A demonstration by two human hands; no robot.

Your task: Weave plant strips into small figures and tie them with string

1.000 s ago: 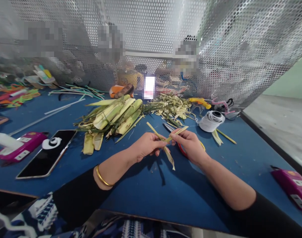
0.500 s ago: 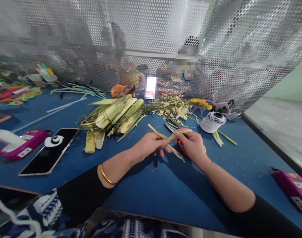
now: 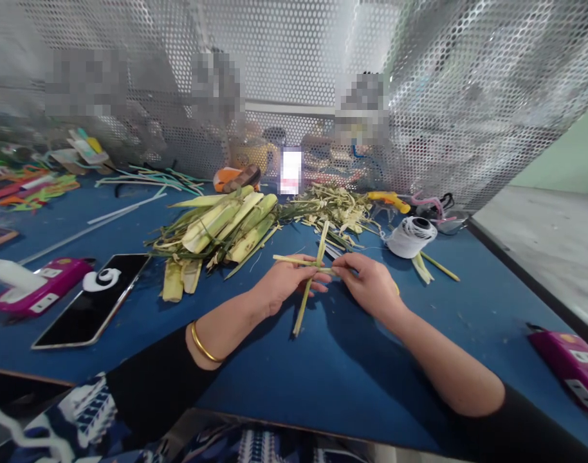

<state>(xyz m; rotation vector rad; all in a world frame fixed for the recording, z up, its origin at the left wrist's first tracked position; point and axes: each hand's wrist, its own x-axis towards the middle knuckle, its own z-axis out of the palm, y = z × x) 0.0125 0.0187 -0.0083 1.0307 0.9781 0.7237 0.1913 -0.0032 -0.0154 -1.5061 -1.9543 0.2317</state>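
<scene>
Pale green-yellow husk strips (image 3: 302, 308) cross each other in an X shape between my hands, above the blue table. My left hand (image 3: 294, 280) pinches them at the crossing, its other fingers spread below. With thumb and forefinger, my right hand (image 3: 366, 280) grips the right end of one strip. Partly hidden behind my right hand are scissors (image 3: 330, 251), of which the blades show. Further left lies a heap of corn husks (image 3: 226, 225). Behind the hands is a pile of thin shredded husk (image 3: 339, 209).
A spool of white string (image 3: 410, 236) stands right of my hands, with a yellow glue gun (image 3: 389, 201) behind it. At left lie a dark phone (image 3: 94, 305) and a magenta power strip (image 3: 47, 283); another power strip (image 3: 576, 366) is at right. A perforated screen (image 3: 284, 51) rises behind.
The strips have turned in my left hand, so one now points up and down across another. My right hand has shifted its hold to a strip's right end. The scissors' red handle is now hidden.
</scene>
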